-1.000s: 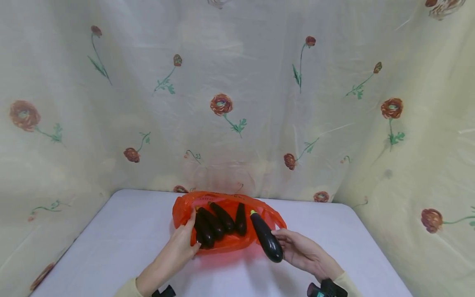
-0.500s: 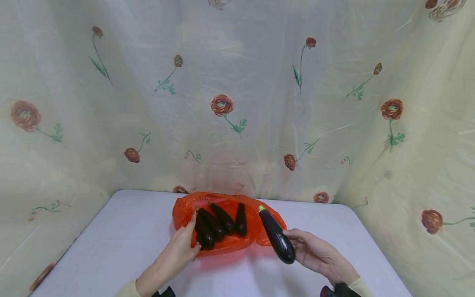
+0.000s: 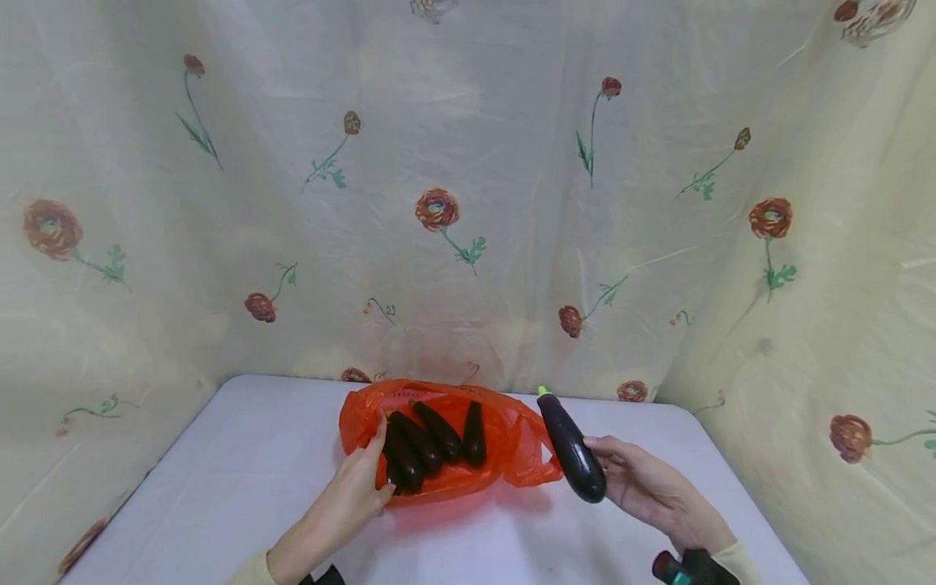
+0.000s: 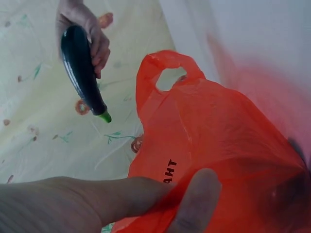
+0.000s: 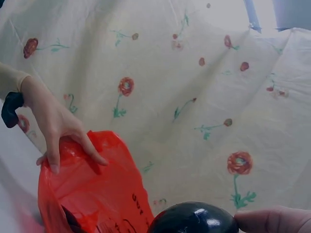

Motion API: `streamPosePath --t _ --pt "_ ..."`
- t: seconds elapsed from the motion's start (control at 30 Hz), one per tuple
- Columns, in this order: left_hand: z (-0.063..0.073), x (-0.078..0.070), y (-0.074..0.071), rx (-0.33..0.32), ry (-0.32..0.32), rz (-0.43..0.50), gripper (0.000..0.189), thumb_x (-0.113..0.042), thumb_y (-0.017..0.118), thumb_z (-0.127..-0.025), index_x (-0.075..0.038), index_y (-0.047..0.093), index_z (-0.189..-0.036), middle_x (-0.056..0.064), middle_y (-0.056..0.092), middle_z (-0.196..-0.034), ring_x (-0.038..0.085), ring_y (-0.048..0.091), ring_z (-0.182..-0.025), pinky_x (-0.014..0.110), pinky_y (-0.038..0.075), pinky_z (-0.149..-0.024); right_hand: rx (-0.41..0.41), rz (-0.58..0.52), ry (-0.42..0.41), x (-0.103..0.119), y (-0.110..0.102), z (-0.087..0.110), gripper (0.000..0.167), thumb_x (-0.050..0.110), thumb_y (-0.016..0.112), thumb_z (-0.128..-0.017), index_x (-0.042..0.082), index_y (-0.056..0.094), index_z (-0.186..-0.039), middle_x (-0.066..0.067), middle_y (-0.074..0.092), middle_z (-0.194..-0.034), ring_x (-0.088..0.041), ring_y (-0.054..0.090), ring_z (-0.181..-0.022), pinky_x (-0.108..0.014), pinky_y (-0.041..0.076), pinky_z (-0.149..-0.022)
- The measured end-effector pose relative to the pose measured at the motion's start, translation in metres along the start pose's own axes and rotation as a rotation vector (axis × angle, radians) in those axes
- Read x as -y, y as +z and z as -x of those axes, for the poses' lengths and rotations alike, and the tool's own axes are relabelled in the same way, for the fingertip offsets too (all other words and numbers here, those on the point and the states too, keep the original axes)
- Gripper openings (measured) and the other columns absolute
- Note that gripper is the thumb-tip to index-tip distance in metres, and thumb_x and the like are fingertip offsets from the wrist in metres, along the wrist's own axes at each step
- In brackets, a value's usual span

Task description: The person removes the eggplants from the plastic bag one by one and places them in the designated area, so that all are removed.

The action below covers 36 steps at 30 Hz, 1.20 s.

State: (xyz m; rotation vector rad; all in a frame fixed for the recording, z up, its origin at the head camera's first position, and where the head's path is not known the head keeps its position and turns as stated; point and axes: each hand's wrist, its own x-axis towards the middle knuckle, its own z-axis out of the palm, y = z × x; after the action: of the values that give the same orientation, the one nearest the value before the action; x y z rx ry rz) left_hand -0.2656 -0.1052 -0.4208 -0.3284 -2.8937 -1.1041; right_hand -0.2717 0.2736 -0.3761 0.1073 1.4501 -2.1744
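A red plastic bag [image 3: 468,485] lies on the table with its mouth spread open. Several dark eggplants [image 3: 440,429] rest inside it. My left hand [image 3: 360,475] pinches the bag's near left rim; in the left wrist view thumb and finger grip the red film [image 4: 194,126]. My right hand [image 3: 651,487] holds one eggplant [image 3: 574,451] between thumb and fingers, just right of the bag. Its green stem tip points up and away, and its rounded end hangs toward me. In the right wrist view that rounded end [image 5: 194,218] shows beside my thumb.
A white-covered table [image 3: 241,455] bears the bag. Behind it and along the sides hangs a pale curtain [image 3: 526,227] printed with red flowers. One bag handle loop [image 4: 170,60] stands up in the left wrist view.
My right hand has moved right and slightly up with the eggplant, taking it from over the bag's right edge to beside it. The left hand stays at the rim.
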Motion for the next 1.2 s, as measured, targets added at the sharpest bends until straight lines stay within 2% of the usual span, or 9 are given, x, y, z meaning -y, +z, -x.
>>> streamPosePath --t 0.2,0.33,0.57,0.8,0.9,1.1,1.2 --pt "0.0 0.0 0.0 0.009 -0.03 0.016 0.099 0.002 0.076 -0.077 0.0 0.013 -0.153 0.016 0.059 -0.099 0.019 0.052 -0.08 0.026 0.056 -0.062 -0.053 -0.034 -0.027 0.005 -0.016 -0.004 0.016 0.02 0.057 -0.097 0.013 0.071 -0.099 -0.003 0.066 -0.106 -0.017 0.06 -0.099 -0.029 0.051 -0.093" --pt "-0.001 0.0 0.0 0.009 -0.026 0.003 0.098 0.002 0.077 -0.076 0.001 0.015 -0.153 0.014 0.059 -0.095 0.019 0.053 -0.079 0.028 0.057 -0.064 -0.083 -0.04 -0.053 0.005 -0.033 -0.012 0.014 0.019 0.058 -0.097 0.013 0.07 -0.097 -0.003 0.069 -0.104 -0.016 0.062 -0.098 -0.03 0.052 -0.092" --pt "-0.001 0.001 0.0 0.001 -0.008 -0.004 0.097 0.003 0.076 -0.077 0.002 0.014 -0.153 0.012 0.058 -0.091 0.019 0.052 -0.077 0.025 0.056 -0.061 -0.094 0.016 -0.077 0.001 -0.063 -0.031 0.016 0.018 0.055 -0.097 0.011 0.069 -0.095 -0.003 0.071 -0.098 -0.013 0.066 -0.093 -0.028 0.053 -0.087" --pt "0.001 -0.001 0.0 0.001 -0.001 -0.019 0.097 0.002 0.076 -0.078 0.002 0.014 -0.153 0.009 0.055 -0.082 0.018 0.051 -0.072 0.025 0.055 -0.06 -0.154 0.043 -0.059 -0.011 -0.098 -0.052 0.013 0.02 0.057 -0.097 0.009 0.064 -0.097 -0.004 0.069 -0.099 -0.012 0.064 -0.093 -0.027 0.053 -0.086" --pt "0.002 0.0 0.001 0.006 0.006 -0.017 0.098 0.002 0.076 -0.077 0.003 0.013 -0.153 0.009 0.056 -0.084 0.017 0.051 -0.073 0.026 0.056 -0.062 -0.19 0.032 -0.035 -0.018 -0.112 -0.058 0.014 0.019 0.056 -0.097 0.006 0.061 -0.098 -0.005 0.068 -0.096 -0.012 0.065 -0.091 -0.026 0.053 -0.084" --pt "0.002 0.0 0.001 0.016 0.008 0.018 0.098 0.003 0.075 -0.078 0.002 0.011 -0.153 0.013 0.056 -0.089 0.017 0.05 -0.072 0.022 0.054 -0.059 -0.24 0.027 -0.019 -0.024 -0.119 -0.064 0.032 0.021 0.061 -0.094 0.0 0.05 -0.115 -0.006 0.067 -0.095 -0.013 0.065 -0.09 -0.027 0.054 -0.084" --pt "0.002 0.001 0.001 0.017 0.013 0.025 0.099 0.003 0.075 -0.078 0.001 0.011 -0.153 0.014 0.056 -0.09 0.016 0.05 -0.072 0.021 0.053 -0.058 -0.241 0.03 -0.025 -0.024 -0.117 -0.067 0.033 0.021 0.062 -0.094 0.001 0.05 -0.116 -0.006 0.066 -0.096 -0.013 0.065 -0.091 -0.028 0.053 -0.085"
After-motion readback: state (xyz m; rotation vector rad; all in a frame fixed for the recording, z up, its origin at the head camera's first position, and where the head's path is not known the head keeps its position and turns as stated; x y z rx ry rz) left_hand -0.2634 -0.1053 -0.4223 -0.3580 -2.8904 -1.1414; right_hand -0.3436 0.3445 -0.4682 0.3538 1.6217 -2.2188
